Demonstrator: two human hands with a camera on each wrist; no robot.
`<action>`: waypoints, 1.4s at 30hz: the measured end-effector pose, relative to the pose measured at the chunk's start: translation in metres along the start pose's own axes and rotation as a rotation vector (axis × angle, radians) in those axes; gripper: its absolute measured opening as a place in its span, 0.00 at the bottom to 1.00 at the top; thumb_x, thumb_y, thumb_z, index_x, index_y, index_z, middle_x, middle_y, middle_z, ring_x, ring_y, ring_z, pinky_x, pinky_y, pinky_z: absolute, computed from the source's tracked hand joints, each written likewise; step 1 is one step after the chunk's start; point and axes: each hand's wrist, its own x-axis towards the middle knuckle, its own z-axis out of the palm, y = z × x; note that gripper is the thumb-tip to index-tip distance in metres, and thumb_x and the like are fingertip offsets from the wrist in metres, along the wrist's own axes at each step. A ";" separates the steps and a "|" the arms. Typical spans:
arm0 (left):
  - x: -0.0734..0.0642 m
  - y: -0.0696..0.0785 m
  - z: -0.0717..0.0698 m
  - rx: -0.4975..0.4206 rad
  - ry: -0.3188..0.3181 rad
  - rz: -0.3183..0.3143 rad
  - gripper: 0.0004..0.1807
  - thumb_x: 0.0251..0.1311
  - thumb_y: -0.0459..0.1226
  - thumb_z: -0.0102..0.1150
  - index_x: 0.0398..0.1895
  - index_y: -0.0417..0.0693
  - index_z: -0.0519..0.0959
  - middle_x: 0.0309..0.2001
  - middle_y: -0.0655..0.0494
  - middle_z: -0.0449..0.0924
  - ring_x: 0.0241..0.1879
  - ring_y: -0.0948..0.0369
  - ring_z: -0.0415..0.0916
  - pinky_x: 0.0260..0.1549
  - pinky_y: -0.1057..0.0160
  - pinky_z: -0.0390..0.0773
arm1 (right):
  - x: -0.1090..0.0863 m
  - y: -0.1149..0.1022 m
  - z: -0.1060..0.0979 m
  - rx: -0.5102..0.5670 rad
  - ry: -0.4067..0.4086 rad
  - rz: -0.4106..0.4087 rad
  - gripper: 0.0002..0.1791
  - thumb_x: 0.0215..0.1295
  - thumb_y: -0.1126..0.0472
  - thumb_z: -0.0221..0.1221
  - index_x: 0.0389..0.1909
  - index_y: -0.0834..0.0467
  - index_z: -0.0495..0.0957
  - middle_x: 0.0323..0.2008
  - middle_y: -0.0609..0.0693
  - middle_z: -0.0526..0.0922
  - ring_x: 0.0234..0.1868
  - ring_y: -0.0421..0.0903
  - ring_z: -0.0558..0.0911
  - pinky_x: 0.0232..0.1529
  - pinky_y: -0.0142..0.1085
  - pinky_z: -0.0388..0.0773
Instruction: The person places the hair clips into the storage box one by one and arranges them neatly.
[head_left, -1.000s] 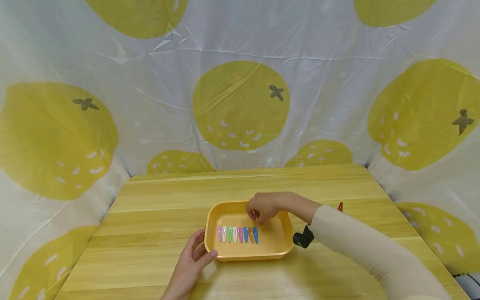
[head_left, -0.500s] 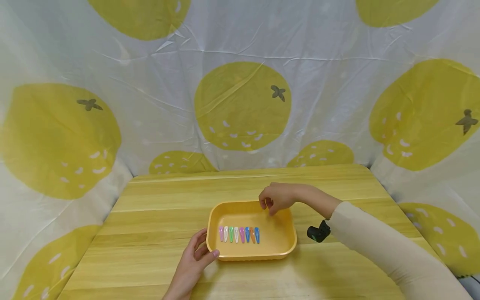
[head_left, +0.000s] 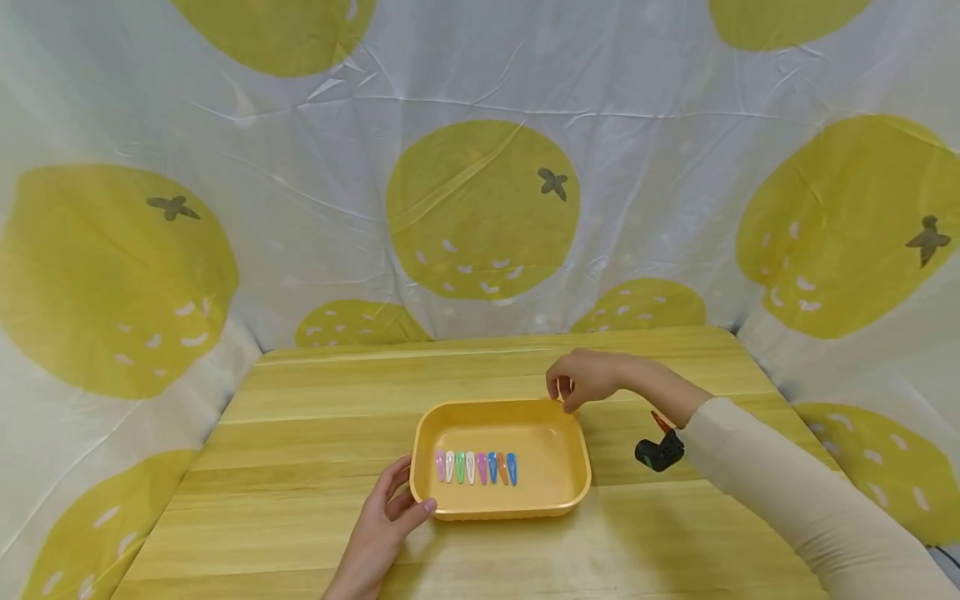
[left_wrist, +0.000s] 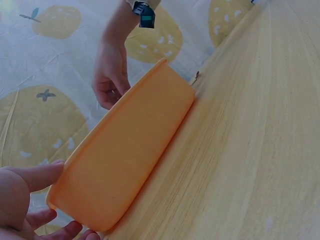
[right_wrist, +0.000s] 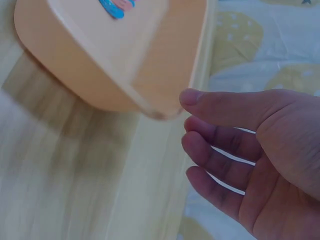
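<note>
A yellow-orange plastic tray (head_left: 480, 502) stands on the table; inside lies a row of several snap hair clips (head_left: 482, 468) in pink, white, green, purple, blue and orange. My left hand (head_left: 381, 518) grips the tray's left end, thumb at the rim and fingers along the outer wall (left_wrist: 120, 150). Over the far right corner hovers my right hand (head_left: 594, 377), its fingers loosely bent around nothing. In the right wrist view its thumb tip (right_wrist: 191, 97) is very near the rim; whether they touch I cannot tell.
A red-orange hair clip (head_left: 662, 422) lies on the wooden table (head_left: 300, 467), right of the tray, partly behind the black wrist camera (head_left: 660, 454). A white curtain (head_left: 645, 200) with yellow fruit prints hangs behind the table and along its sides.
My right hand has risen out of the tray and moved right and away to its far right corner. The left hand, the tray and the row of clips have stayed put.
</note>
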 end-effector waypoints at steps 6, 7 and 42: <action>-0.001 0.000 -0.001 0.004 -0.003 -0.002 0.42 0.65 0.35 0.71 0.78 0.44 0.59 0.73 0.39 0.63 0.68 0.40 0.67 0.62 0.48 0.75 | -0.014 0.018 -0.008 0.025 0.026 0.035 0.09 0.66 0.67 0.69 0.44 0.59 0.81 0.34 0.45 0.81 0.32 0.40 0.78 0.37 0.36 0.78; -0.001 0.000 -0.001 0.004 -0.003 -0.003 0.42 0.65 0.35 0.70 0.78 0.44 0.59 0.73 0.39 0.63 0.68 0.40 0.67 0.62 0.47 0.75 | -0.016 0.021 -0.009 0.028 0.030 0.045 0.09 0.66 0.66 0.69 0.44 0.59 0.81 0.34 0.45 0.81 0.32 0.40 0.78 0.36 0.36 0.78; -0.001 0.002 0.001 0.014 0.001 -0.002 0.42 0.65 0.35 0.70 0.78 0.44 0.59 0.73 0.39 0.64 0.69 0.40 0.67 0.62 0.48 0.75 | -0.104 0.109 0.002 0.118 0.097 0.282 0.10 0.62 0.73 0.65 0.45 0.65 0.80 0.42 0.54 0.80 0.42 0.49 0.76 0.44 0.44 0.77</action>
